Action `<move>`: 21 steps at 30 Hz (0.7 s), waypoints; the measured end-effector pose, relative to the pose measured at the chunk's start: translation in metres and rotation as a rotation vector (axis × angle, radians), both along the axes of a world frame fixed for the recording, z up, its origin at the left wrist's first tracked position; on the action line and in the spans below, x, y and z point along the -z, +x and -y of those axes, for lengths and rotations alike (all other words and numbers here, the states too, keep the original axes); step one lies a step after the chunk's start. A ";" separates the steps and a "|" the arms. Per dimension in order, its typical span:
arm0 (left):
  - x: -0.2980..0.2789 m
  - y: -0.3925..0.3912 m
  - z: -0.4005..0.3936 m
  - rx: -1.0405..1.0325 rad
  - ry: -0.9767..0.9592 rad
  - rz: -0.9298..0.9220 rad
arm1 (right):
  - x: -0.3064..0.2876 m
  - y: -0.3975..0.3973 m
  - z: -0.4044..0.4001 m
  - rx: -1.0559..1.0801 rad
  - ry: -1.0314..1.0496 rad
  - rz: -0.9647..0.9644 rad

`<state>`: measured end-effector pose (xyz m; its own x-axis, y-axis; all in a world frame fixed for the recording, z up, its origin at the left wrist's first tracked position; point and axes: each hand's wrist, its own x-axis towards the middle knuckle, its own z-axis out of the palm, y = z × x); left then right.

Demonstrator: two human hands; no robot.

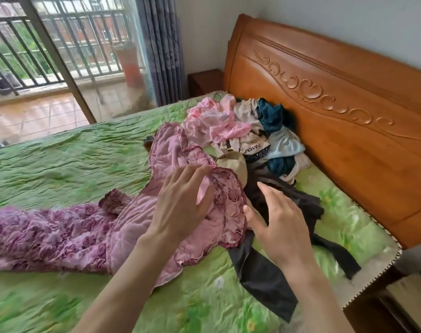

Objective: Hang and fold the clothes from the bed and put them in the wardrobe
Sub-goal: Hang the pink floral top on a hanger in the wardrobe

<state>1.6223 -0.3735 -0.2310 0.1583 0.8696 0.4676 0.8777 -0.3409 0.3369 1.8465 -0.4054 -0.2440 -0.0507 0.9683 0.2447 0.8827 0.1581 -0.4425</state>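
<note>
**Hands over the mauve garment; pile only partly readable**

Left hand [180,203] flat on the mauve rose-print garment [67,234], fingers spread, nothing pinched. Right hand [280,219] at about 3 o'clock of the left, open, fingers loosely extended, hovering over or brushing the dark garment [264,280]; actual contact hard to judge, palm side hidden.

Mauve garment spread across the green quilted bedspread [60,159] from centre toward 9 o'clock, its far end cut off by the frame edge and blurred. Dark garment partly tucked beneath the mauve hem and the right hand, shape unclear.

At 12 to 1 o'clock of the hands, a heap of clothes [252,131] against the carved wooden headboard [336,116]: pink, beige, teal, pale blue pieces tangled, individual items not separable; printed lettering partly covered. A tan rounded piece [233,164] half buried at the heap's near edge, kind unclear.

Wardrobe out of frame. Balcony railing [48,49] at 10 o'clock, blurred behind glass.
</note>
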 end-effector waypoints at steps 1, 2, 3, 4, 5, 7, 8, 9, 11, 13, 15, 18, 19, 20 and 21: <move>0.010 0.001 -0.010 0.007 -0.006 -0.003 | 0.009 0.000 -0.008 0.010 -0.016 0.008; 0.020 0.002 -0.020 0.016 -0.013 -0.005 | 0.018 0.000 -0.016 0.025 -0.028 0.010; 0.031 0.003 -0.030 0.029 -0.020 -0.005 | 0.027 0.001 -0.023 0.040 -0.033 0.006; 0.041 0.004 -0.039 0.041 -0.026 -0.007 | 0.035 0.001 -0.031 0.048 -0.035 -0.002; 0.052 0.005 -0.050 0.050 -0.034 -0.016 | 0.043 0.001 -0.040 0.050 -0.039 -0.006; 0.075 0.007 -0.073 0.068 -0.053 -0.036 | 0.063 0.003 -0.060 0.059 -0.054 -0.022; 0.086 0.008 -0.083 0.074 -0.064 -0.044 | 0.073 0.004 -0.070 0.067 -0.069 -0.031; 0.096 0.009 -0.093 0.073 -0.077 -0.045 | 0.083 0.004 -0.080 0.074 -0.094 -0.042; 0.115 0.010 -0.112 0.070 -0.100 -0.049 | 0.102 0.006 -0.097 0.081 -0.133 -0.047; 0.133 0.012 -0.132 0.081 -0.115 -0.055 | 0.122 0.008 -0.114 0.084 -0.157 -0.036; 0.149 0.015 -0.151 0.093 -0.139 -0.057 | 0.143 0.010 -0.129 0.088 -0.186 -0.023; 0.176 0.020 -0.182 0.117 -0.156 -0.083 | 0.175 0.008 -0.151 0.104 -0.217 -0.013; 0.186 0.021 -0.192 0.127 -0.160 -0.092 | 0.187 0.007 -0.158 0.113 -0.228 -0.017; 0.198 0.021 -0.201 0.140 -0.167 -0.099 | 0.198 0.006 -0.164 0.126 -0.236 -0.025; 0.211 0.020 -0.210 0.155 -0.174 -0.104 | 0.211 0.004 -0.171 0.138 -0.239 -0.034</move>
